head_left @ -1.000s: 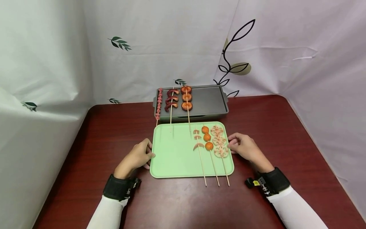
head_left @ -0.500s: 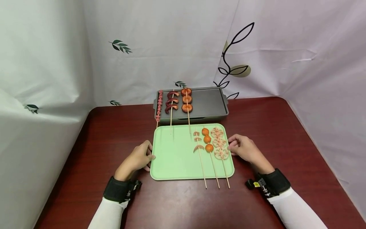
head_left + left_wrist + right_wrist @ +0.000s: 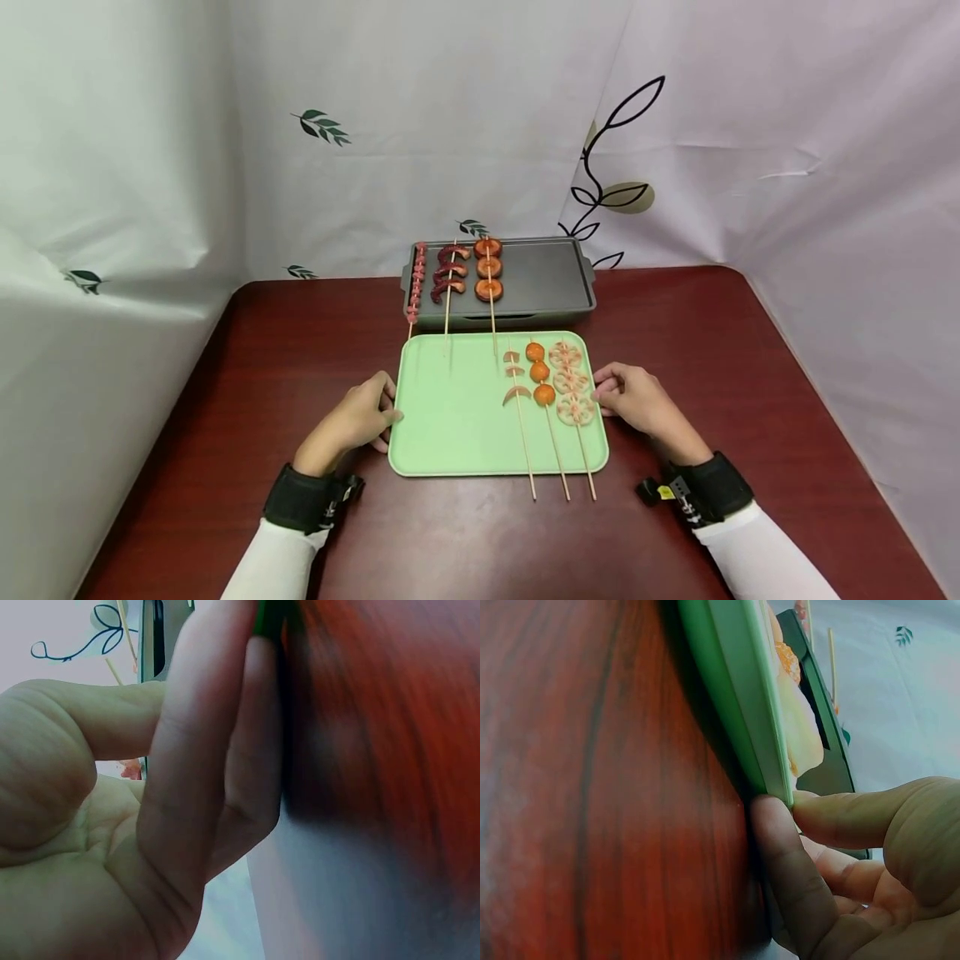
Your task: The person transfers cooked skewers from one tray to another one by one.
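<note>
A light green tray (image 3: 450, 421) lies on the table between both hands. My left hand (image 3: 360, 413) grips its left rim, thumb over the edge and fingers underneath. At the opposite rim my right hand (image 3: 633, 398) pinches the edge between thumb and forefinger, which the right wrist view shows close up. Three skewers lie on the tray's right side: one with pinkish crescent slices (image 3: 517, 393), one with orange balls (image 3: 544, 395), one with lotus root slices (image 3: 576, 410). Their stick ends poke past the near rim.
Right behind the tray stands a dark grey grill pan (image 3: 543, 275). On its left half are skewers of small pink pieces (image 3: 416, 283), dark red tentacle-like pieces (image 3: 448, 286) and round brown mushroom-like slices (image 3: 489, 290); their sticks overhang the tray. A patterned curtain (image 3: 420, 108) closes off the back.
The whole scene sits slightly lower in the head view, as the camera has tilted. Both hands keep their hold on the tray, which stays in place against the grill pan.
</note>
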`<state>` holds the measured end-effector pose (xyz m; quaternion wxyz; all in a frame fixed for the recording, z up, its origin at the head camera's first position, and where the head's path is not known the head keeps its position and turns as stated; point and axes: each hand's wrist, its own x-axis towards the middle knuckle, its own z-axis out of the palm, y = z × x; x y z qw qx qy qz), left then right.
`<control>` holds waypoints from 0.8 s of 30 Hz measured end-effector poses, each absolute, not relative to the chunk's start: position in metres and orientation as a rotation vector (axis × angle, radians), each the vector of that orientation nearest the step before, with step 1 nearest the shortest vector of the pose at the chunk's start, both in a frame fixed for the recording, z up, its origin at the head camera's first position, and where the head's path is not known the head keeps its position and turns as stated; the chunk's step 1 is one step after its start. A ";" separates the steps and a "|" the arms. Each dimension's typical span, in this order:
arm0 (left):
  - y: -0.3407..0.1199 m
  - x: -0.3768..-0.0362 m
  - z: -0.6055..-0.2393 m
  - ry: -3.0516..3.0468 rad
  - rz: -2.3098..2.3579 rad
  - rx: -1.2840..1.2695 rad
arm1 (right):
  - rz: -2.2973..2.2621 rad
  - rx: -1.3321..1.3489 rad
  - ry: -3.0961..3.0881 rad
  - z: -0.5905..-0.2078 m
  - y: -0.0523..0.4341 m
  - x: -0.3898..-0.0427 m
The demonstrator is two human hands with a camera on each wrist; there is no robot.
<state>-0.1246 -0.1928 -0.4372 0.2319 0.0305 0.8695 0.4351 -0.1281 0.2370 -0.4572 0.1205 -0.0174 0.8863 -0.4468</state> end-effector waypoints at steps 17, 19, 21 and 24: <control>-0.203 -0.128 -0.419 2.586 1.187 0.136 | -1.310 -0.073 2.593 -0.460 0.236 -0.128; -0.203 -0.129 -0.412 2.705 1.190 0.167 | -1.312 -0.061 2.591 -0.459 0.236 -0.128; -0.201 -0.130 -0.406 2.820 1.207 0.196 | -1.313 -0.052 2.584 -0.458 0.236 -0.128; -0.197 -0.133 -0.395 2.928 1.293 0.212 | -1.304 -0.039 2.584 -0.456 0.237 -0.128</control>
